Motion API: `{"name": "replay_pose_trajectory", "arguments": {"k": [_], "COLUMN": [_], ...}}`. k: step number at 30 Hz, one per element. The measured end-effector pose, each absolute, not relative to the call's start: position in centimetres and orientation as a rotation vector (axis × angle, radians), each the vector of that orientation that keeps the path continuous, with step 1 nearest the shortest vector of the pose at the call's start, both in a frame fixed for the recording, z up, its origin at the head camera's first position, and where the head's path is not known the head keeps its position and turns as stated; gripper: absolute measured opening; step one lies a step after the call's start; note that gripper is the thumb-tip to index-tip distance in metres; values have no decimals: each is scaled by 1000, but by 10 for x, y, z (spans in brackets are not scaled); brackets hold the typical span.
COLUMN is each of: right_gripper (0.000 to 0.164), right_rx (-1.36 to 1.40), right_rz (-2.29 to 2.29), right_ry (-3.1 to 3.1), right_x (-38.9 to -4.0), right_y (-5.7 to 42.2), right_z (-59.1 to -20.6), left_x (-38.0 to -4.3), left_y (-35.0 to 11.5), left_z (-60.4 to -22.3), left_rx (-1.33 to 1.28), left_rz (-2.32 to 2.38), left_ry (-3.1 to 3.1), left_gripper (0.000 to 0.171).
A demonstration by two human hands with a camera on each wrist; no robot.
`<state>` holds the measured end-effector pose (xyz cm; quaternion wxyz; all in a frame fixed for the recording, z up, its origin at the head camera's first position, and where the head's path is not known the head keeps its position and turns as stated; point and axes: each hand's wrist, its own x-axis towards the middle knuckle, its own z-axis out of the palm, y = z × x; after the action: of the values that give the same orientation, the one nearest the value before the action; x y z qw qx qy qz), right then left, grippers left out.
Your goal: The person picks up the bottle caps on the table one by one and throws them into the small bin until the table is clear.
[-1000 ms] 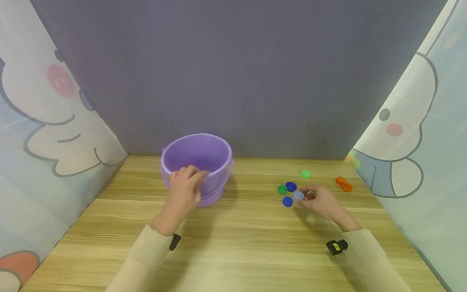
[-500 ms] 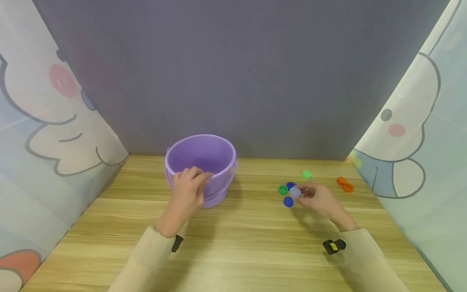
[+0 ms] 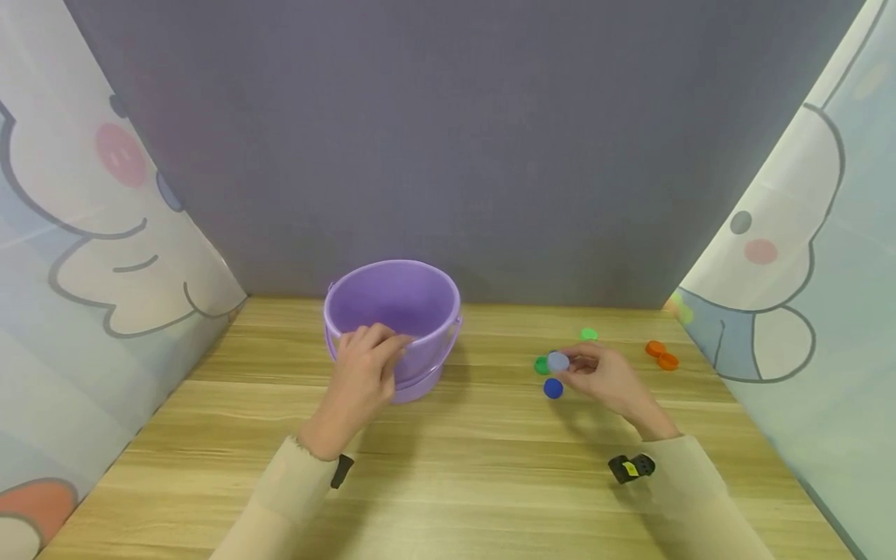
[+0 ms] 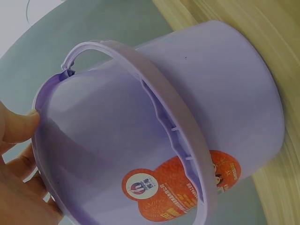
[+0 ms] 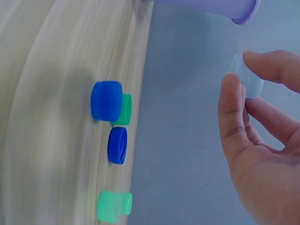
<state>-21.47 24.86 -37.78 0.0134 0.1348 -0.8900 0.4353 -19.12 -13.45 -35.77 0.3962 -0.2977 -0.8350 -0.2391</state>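
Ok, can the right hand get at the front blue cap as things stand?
Probably not cleanly: the right hand is pinching the pale cap, so it's occupied. Reach itself looks fine; the front blue cap lies close by, nothing visibly covering it.

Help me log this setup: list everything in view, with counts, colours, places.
Table: 1, brown, foreground.
Bucket with handle: 1, purple, on table, left.
Sticker: 1, red, bucket side.
Pale cap: 1, bluish, in right hand.
Blue caps: 2, blue, near right hand.
Green cap: 1, green, beside them.
Lime caps: 2, light green, on table.
Orange caps: 2, orange, table's right.
Panel: 1, grey, behind table.
Cartoon sheets: 2, pale, both sides.
Wrist devices: 2, black, wrists.
Sleeves: 2, cream, forearms.
Left hand: 1, bare, gripping bucket rim.
Right hand: 1, bare, pinching pale cap.
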Motion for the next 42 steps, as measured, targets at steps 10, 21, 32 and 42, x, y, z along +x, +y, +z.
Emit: {"name": "replay_pose_trajectory", "arguments": {"k": [10,21,32,42], "right_gripper": [40,39,39,40], "right_rx": [434,482,552,576], "right_rz": [1413,1424,1413,1423], "right_ry": [-2727,-2698,-2687,-2669], "right_x": [-217,-220,-223,-224], "right_y": [238,231,223,215], "right_z": [-370,-361,-352,-343], "left_x": [-191,-189,-188,-186], "left_y": [-131,-127,-125,-123], "left_z": [-358,-357,-357,-354], "left_rx": [-773,-814,-829,-846], "left_rz": [-615,-590,-600,-587], "left_ry": [-2098,-2075,-2088,-2125], "left_gripper": [23,23,24,24]}}
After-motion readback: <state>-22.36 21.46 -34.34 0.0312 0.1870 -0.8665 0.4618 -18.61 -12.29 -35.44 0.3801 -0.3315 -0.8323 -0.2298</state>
